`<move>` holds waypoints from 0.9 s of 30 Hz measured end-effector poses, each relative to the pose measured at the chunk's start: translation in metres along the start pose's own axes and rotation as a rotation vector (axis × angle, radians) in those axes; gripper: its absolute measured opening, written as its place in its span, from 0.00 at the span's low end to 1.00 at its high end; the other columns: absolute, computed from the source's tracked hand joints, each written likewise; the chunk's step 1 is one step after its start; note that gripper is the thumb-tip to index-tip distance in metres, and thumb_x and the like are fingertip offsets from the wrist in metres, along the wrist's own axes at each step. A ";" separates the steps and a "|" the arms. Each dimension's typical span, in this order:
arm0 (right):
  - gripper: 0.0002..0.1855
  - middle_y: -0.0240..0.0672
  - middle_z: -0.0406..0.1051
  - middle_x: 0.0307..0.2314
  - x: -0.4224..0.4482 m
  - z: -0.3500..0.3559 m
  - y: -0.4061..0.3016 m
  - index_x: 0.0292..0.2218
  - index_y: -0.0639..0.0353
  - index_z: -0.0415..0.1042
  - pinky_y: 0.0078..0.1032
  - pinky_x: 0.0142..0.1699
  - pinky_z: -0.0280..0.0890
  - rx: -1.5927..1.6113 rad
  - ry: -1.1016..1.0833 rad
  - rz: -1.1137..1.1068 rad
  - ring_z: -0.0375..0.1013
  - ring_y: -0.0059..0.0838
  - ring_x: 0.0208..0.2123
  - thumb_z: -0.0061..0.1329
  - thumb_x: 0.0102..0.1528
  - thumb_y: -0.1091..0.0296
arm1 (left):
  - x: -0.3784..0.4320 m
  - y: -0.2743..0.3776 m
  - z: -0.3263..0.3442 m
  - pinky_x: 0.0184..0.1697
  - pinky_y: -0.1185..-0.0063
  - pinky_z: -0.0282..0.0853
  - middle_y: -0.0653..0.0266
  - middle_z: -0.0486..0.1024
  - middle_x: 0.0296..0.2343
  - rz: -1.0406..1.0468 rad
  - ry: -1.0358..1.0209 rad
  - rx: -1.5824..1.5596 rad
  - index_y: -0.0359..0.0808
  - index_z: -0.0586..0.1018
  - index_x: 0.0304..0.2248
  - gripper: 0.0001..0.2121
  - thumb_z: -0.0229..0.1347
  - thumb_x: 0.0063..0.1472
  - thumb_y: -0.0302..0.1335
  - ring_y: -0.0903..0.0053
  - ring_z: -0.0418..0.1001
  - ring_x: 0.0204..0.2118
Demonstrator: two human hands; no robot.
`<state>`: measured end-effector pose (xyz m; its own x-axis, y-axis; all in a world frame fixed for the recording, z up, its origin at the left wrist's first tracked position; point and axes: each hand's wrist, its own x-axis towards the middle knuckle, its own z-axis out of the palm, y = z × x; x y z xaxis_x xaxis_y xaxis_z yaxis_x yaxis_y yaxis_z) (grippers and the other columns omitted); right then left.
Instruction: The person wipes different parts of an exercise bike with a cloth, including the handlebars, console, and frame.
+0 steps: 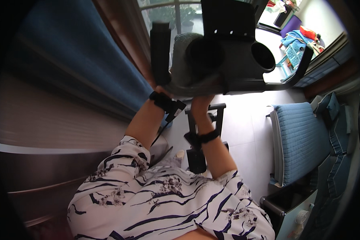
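The dark console of an exercise machine (237,66), with round cup-holder openings and curved handlebars, fills the upper middle. A grey-green cloth (181,45) lies against its left part, between the console and the left upright bar. My left hand (164,91) reaches up to the console's lower left edge beside the cloth, its fingers mostly hidden. My right hand (202,103) goes up under the console's lower edge, and its fingers are out of sight behind it. Whether either hand grips the cloth or the frame cannot be told. Black straps with devices are on both wrists.
The machine's black lower frame (221,120) stands below the console. A blue curtain (120,60) hangs at left near a window. On the right are a seat with a quilted blue cover (300,141), cushions and a dark side table (285,201). A folding chair (294,55) holds cloths at upper right.
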<state>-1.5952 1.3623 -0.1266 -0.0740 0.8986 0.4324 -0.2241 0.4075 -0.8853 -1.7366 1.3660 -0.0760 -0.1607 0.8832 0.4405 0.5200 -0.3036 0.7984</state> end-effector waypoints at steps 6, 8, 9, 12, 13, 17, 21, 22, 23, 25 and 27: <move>0.30 0.50 0.54 0.56 0.070 -0.034 0.045 0.59 0.67 0.50 0.36 0.62 0.49 0.126 -0.299 0.426 0.55 0.44 0.57 0.40 0.60 0.65 | -0.062 -0.013 0.097 0.58 0.63 0.55 0.43 0.65 0.49 -0.042 0.490 0.246 0.29 0.66 0.52 0.22 0.50 0.57 0.23 0.51 0.61 0.53; 0.29 0.50 0.55 0.55 0.073 -0.034 0.050 0.58 0.68 0.51 0.37 0.61 0.51 0.090 -0.311 0.434 0.56 0.45 0.56 0.40 0.59 0.67 | -0.063 -0.016 0.093 0.58 0.62 0.55 0.43 0.65 0.49 -0.032 0.457 0.232 0.29 0.66 0.52 0.22 0.50 0.57 0.23 0.50 0.62 0.53; 0.28 0.51 0.56 0.54 0.072 -0.033 0.047 0.58 0.68 0.51 0.37 0.61 0.52 0.040 -0.315 0.403 0.57 0.46 0.55 0.40 0.59 0.69 | -0.052 -0.016 0.083 0.58 0.62 0.55 0.43 0.65 0.49 -0.026 0.418 0.205 0.29 0.66 0.52 0.22 0.50 0.57 0.23 0.50 0.62 0.53; 0.27 0.52 0.58 0.53 0.047 -0.037 0.024 0.57 0.70 0.53 0.37 0.60 0.54 -0.360 -0.302 -0.010 0.59 0.48 0.54 0.41 0.58 0.73 | -0.016 -0.016 0.030 0.58 0.62 0.55 0.43 0.66 0.49 -0.001 0.140 0.064 0.29 0.66 0.52 0.21 0.49 0.57 0.22 0.49 0.62 0.53; 0.26 0.53 0.59 0.52 0.034 -0.040 0.012 0.56 0.71 0.54 0.37 0.59 0.55 -0.550 -0.280 -0.233 0.60 0.48 0.53 0.41 0.58 0.74 | -0.005 -0.014 0.015 0.57 0.62 0.55 0.42 0.66 0.48 0.008 0.050 0.039 0.29 0.67 0.51 0.21 0.49 0.57 0.22 0.49 0.62 0.53; 0.25 0.53 0.61 0.50 0.022 -0.042 -0.006 0.55 0.72 0.56 0.37 0.58 0.57 -0.588 -0.334 -0.272 0.62 0.49 0.51 0.41 0.58 0.76 | -0.001 -0.017 0.013 0.57 0.61 0.55 0.42 0.66 0.48 0.016 0.009 0.083 0.29 0.67 0.51 0.21 0.49 0.57 0.21 0.49 0.62 0.52; 0.23 0.50 0.63 0.48 0.050 -0.036 0.032 0.54 0.70 0.58 0.34 0.57 0.57 -0.082 -0.325 0.330 0.63 0.44 0.50 0.39 0.61 0.69 | -0.075 -0.034 0.111 0.57 0.60 0.56 0.41 0.67 0.48 0.091 0.442 0.529 0.29 0.68 0.51 0.21 0.49 0.57 0.20 0.48 0.63 0.52; 0.22 0.49 0.64 0.48 0.056 -0.037 0.063 0.54 0.69 0.58 0.33 0.57 0.57 0.043 -0.278 0.452 0.63 0.43 0.50 0.38 0.62 0.67 | -0.077 -0.027 0.121 0.57 0.61 0.56 0.42 0.67 0.47 0.088 0.477 0.499 0.29 0.68 0.51 0.20 0.48 0.57 0.21 0.49 0.63 0.52; 0.22 0.48 0.64 0.47 0.060 -0.039 0.089 0.54 0.69 0.59 0.32 0.57 0.58 0.170 -0.229 0.574 0.64 0.41 0.50 0.38 0.62 0.64 | -0.070 -0.019 0.119 0.56 0.62 0.57 0.43 0.67 0.47 0.081 0.459 0.423 0.30 0.68 0.50 0.19 0.48 0.58 0.23 0.50 0.64 0.51; 0.24 0.47 0.61 0.50 0.055 -0.033 0.072 0.56 0.68 0.56 0.31 0.59 0.53 0.125 -0.231 0.520 0.60 0.40 0.53 0.37 0.63 0.63 | -0.046 -0.018 0.090 0.56 0.63 0.58 0.45 0.68 0.46 0.059 0.389 0.295 0.31 0.69 0.50 0.18 0.48 0.59 0.25 0.52 0.64 0.50; 0.26 0.46 0.57 0.53 0.035 -0.033 0.034 0.57 0.68 0.53 0.31 0.61 0.48 -0.039 -0.172 0.285 0.56 0.40 0.55 0.35 0.64 0.62 | -0.009 -0.017 0.049 0.55 0.64 0.59 0.47 0.69 0.46 0.054 0.206 0.143 0.32 0.69 0.49 0.18 0.47 0.59 0.27 0.54 0.65 0.49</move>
<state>-1.5733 1.4131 -0.1469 -0.2924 0.9380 0.1862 -0.1334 0.1527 -0.9792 -1.7029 1.3806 -0.1140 -0.2891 0.7714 0.5669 0.6433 -0.2819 0.7118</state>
